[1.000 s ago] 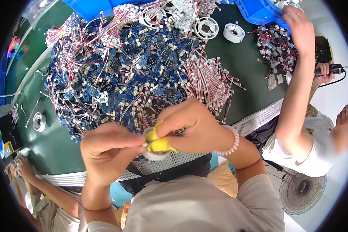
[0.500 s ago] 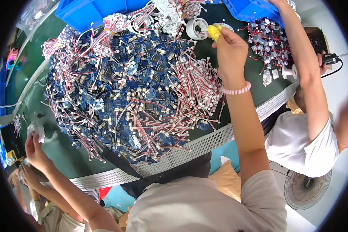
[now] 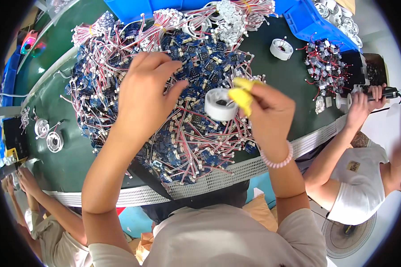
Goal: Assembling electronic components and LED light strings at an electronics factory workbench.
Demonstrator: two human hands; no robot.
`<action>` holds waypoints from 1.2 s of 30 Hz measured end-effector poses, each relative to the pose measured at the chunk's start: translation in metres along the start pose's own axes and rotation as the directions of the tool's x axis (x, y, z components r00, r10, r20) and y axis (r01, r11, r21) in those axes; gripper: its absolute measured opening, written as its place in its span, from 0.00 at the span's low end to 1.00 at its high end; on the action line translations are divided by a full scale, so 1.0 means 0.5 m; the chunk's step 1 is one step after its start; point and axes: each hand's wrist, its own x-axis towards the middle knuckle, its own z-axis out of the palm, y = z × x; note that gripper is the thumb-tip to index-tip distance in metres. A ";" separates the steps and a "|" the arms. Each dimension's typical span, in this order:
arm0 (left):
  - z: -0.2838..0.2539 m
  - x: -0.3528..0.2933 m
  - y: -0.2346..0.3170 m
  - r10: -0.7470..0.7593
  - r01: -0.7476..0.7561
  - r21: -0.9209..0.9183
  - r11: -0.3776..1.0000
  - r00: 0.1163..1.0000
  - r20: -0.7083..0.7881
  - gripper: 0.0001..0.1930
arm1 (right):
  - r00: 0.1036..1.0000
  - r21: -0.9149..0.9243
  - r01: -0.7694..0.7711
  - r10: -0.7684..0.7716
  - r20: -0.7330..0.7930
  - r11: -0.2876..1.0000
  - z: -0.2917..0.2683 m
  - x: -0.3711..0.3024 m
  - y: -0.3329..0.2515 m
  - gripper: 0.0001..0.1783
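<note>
Green covers the work table [image 3: 278, 78], and a big heap of blue circuit boards [image 3: 199, 60] lies on it, mixed with thin red, white and black cables [image 3: 198, 144]. Blue bins [image 3: 304, 21] stand along the far side. The right hand [image 3: 274, 111], with a pink bead bracelet [image 3: 278, 161] at its wrist, is just above the near right part of the heap. Its thumb and finger are pressed together on the right edge of a white round plastic housing [image 3: 214, 113]. Yellow wraps [image 3: 240, 100] sit at those fingertips; they are too blurred to tell if they are tape or cloth. The housing is tilted, so its open side with a dark middle shows. The left hand [image 3: 148, 86] holds nothing that I can see. Its thumb and fingers are spread apart over the boards, to the left of the housing. The housing looks light and stiff, like a little hard cup, so it should not squash. Its smooth side may be a bit slippery. A good place to hold it is the outside wall, with a soft pinch, keeping fingers off the dark middle, which could be the easy part to hurt. Another white housing [image 3: 281, 50] sits farther back on the table. To the right, a co-worker's hands [image 3: 360, 109] are by a black tool [image 3: 384, 93].
</note>
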 end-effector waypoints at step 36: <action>-0.025 -0.127 0.126 -0.482 0.540 -0.825 0.165 0.774 0.410 0.08 | 0.917 -0.276 0.303 -0.200 0.346 0.912 0.011 -0.046 0.003 0.12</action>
